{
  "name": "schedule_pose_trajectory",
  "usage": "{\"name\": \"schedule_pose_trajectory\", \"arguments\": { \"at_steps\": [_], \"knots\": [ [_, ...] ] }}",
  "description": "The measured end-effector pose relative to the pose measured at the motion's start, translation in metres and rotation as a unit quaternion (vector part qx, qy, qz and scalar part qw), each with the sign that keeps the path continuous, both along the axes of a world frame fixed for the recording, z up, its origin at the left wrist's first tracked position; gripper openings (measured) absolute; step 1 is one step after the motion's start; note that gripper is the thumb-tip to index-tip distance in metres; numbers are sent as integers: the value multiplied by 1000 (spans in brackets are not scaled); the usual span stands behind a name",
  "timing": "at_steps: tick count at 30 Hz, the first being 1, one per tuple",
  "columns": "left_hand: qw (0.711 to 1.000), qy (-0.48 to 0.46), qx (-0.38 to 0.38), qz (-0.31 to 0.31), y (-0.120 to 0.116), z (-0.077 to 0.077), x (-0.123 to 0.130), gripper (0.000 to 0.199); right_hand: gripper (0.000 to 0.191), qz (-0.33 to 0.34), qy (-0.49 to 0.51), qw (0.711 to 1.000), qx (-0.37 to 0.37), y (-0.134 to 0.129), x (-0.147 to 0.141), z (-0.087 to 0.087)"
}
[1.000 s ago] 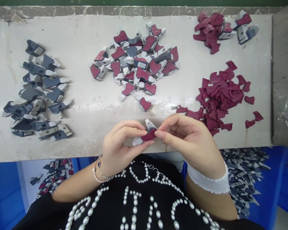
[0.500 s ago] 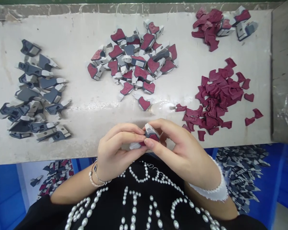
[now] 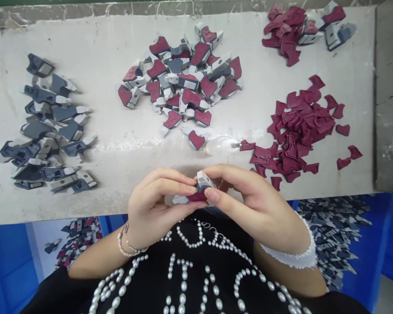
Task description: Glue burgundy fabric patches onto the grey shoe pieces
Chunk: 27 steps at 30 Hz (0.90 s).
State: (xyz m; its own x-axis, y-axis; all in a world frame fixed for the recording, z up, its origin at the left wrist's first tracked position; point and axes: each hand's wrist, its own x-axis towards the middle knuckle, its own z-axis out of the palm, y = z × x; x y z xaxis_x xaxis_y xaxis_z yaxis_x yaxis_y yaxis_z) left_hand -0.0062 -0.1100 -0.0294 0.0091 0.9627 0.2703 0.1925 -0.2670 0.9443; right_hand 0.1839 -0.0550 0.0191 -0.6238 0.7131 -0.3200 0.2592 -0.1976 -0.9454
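Note:
A small grey-and-white plastic part with a maroon inlay (image 3: 198, 195) is held between both hands, close to the table's front edge. My left hand (image 3: 159, 203) pinches it from the left, fingers above and thumb below. My right hand (image 3: 244, 205) grips its right end, the thumb lying against the maroon face. The part's white tip points up and away from me; its underside is hidden by the fingers. Just beyond the hands lies a like part with a maroon face (image 3: 197, 139). A pile of loose maroon inlays (image 3: 301, 126) is to the right.
Several maroon-faced parts are heaped in a pile (image 3: 180, 80) at the table's middle. Grey parts without maroon faces (image 3: 49, 131) lie left. More maroon pieces (image 3: 284, 26) sit far right. Blue bins with parts (image 3: 334, 240) stand below the table's front edge. A metal wall (image 3: 391, 100) bounds the right.
The held part has turned slightly in the fingers, and more of its maroon face shows. The right thumb has shifted a little to the right along it.

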Motion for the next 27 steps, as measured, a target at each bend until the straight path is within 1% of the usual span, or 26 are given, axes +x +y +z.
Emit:
{"name": "schedule_pose_trajectory", "arguments": {
  "at_steps": [5,7,9,12,14,16,19,23,27],
  "knots": [
    [1000,0,7,-5,-1,4,0,33,10,10,37,999,8,3,5,-2],
    [1000,8,17,-5,-1,5,0,33,10,14,37,999,19,2,5,-1],
    [1000,11,23,-6,-2,6,1,32,12,13,14,999,49,-1,2,1],
    [999,17,41,-3,-3,7,2,33,18,0,-35,991,125,-6,-2,4],
    [999,24,45,2,-3,7,2,34,16,-8,-59,986,158,-8,-2,6],
    [999,24,31,7,-3,8,1,34,14,6,-66,985,160,-9,0,8],
    [1000,19,8,0,-1,10,0,34,22,31,-59,982,174,-8,5,12],
    [999,18,27,-24,3,13,-1,31,15,37,-80,974,211,-6,6,15],
    [999,12,35,-34,4,16,-1,28,13,46,-84,971,217,-6,5,17]
  ]
}}
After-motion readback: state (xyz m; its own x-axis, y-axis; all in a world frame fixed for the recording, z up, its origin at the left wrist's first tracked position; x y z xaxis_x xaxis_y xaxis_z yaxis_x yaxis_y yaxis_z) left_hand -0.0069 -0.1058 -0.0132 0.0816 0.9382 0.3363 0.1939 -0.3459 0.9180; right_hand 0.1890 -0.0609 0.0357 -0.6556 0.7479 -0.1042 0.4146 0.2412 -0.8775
